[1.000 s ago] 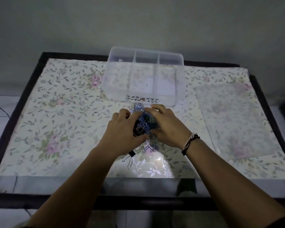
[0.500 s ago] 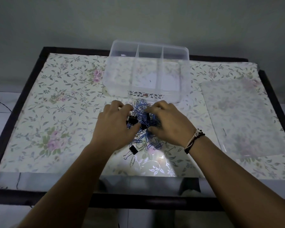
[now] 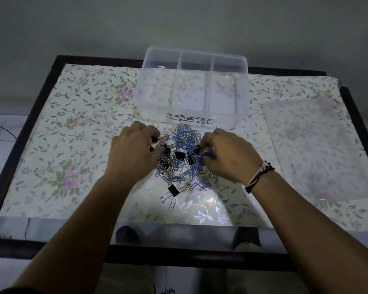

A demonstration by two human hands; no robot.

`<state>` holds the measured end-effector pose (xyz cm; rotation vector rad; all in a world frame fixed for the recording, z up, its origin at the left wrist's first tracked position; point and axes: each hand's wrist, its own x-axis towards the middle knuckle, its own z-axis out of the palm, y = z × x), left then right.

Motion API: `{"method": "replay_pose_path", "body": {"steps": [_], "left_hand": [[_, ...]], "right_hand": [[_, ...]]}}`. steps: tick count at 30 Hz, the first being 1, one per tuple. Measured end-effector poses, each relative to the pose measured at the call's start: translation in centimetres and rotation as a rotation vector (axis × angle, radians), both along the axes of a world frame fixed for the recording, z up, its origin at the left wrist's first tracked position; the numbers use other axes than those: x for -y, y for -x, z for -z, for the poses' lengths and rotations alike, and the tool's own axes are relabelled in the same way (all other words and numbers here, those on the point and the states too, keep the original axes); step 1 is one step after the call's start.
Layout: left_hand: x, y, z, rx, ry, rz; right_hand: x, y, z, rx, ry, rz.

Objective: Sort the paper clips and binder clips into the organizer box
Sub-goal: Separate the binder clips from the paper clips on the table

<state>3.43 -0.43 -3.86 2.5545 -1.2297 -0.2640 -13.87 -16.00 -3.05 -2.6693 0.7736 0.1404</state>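
Paper clips (image 3: 184,145) gripped by curled fingers (image 3: 206,143) of both hands.

Both forearms extended forward from the lower corners, converging toward the middle. Left hand (image 3: 134,154) held palm-down, knuckles up, fingers curled, fingertips pinching a small dark binder clip (image 3: 154,143). Right hand (image 3: 227,155) likewise palm-down, fingers curled inward, fingertips gripping blue paper clips (image 3: 206,154). Hands kept apart, fingertips facing each other. Right wrist fitted with corded bracelets (image 3: 258,176).
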Motion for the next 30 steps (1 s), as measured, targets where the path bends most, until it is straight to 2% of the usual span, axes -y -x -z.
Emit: {"method": "replay_pose_path", "body": {"steps": [3, 7, 12, 16, 21, 25, 30], "left_hand": [[0.1, 0.2, 0.4, -0.057, -0.093, 0.040], [0.1, -0.5, 0.7, -0.099, -0.009, 0.010], [-0.5, -1.6, 0.0, -0.153, 0.073, -0.014], [-0.9, -2.8, -0.5, -0.176, 0.074, -0.089], [-1.5, -3.9, -0.8, -0.175, 0.091, -0.189], [-2.0, -4.7, -1.1, -0.211, 0.058, -0.250], [-2.2, -4.9, -1.5, -0.112, 0.009, -0.204]], "right_hand": [[-0.7, -0.7, 0.3, 0.073, -0.028, -0.035], [-1.7, -1.6, 1.6, 0.073, -0.033, -0.083], [-2.2, -2.3, 1.4, 0.182, -0.025, -0.050], [-3.1, -3.6, 1.7, 0.092, -0.001, -0.110], [-3.1, -3.6, 2.4, 0.110, -0.049, -0.051], [-3.1, -4.0, 1.5, 0.137, -0.184, 0.027], [-3.4, -6.4, -0.1, 0.224, -0.344, 0.127]]}}
